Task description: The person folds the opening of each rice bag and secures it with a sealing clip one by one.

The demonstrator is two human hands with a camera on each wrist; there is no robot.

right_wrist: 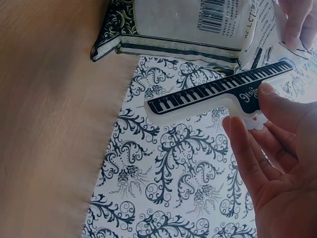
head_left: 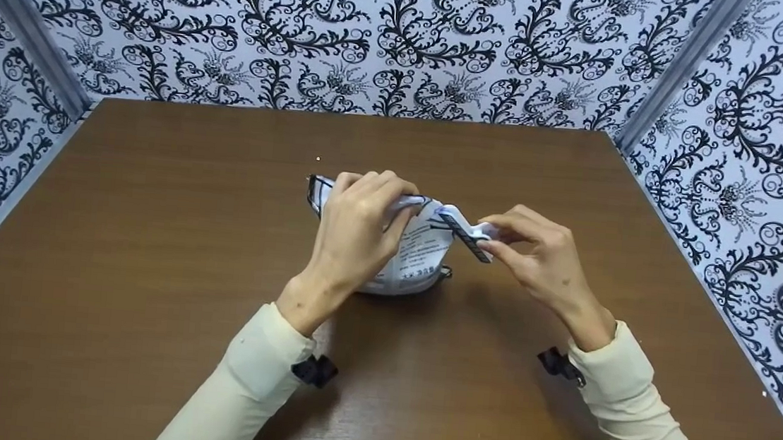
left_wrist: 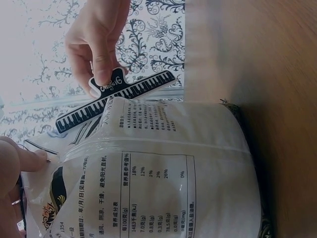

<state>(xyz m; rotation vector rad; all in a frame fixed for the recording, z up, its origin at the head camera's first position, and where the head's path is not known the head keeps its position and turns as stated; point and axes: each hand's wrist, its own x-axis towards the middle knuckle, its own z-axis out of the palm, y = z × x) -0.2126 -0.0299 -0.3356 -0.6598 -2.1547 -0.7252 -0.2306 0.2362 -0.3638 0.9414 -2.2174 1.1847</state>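
A white printed plastic food bag (head_left: 405, 271) stands on the table, its upper part bunched and folded. My left hand (head_left: 361, 224) grips that folded top, thumb on the near side. In the left wrist view the bag (left_wrist: 153, 173) shows a nutrition table and small print. My right hand (head_left: 537, 254) pinches the handle of a long bag clip (head_left: 463, 232) with a black-and-white piano-key pattern. The right wrist view shows the clip (right_wrist: 218, 91) held between thumb and fingers, one end against the bag's top corner. Whether its jaws enclose any of the film, I cannot tell.
The brown wooden table (head_left: 147, 262) spreads around the bag on all sides. Patterned panels (head_left: 414, 45) wall the back and both sides, with grey metal posts (head_left: 46, 41) at the corners. A tiny pale speck (head_left: 318, 158) lies behind the bag.
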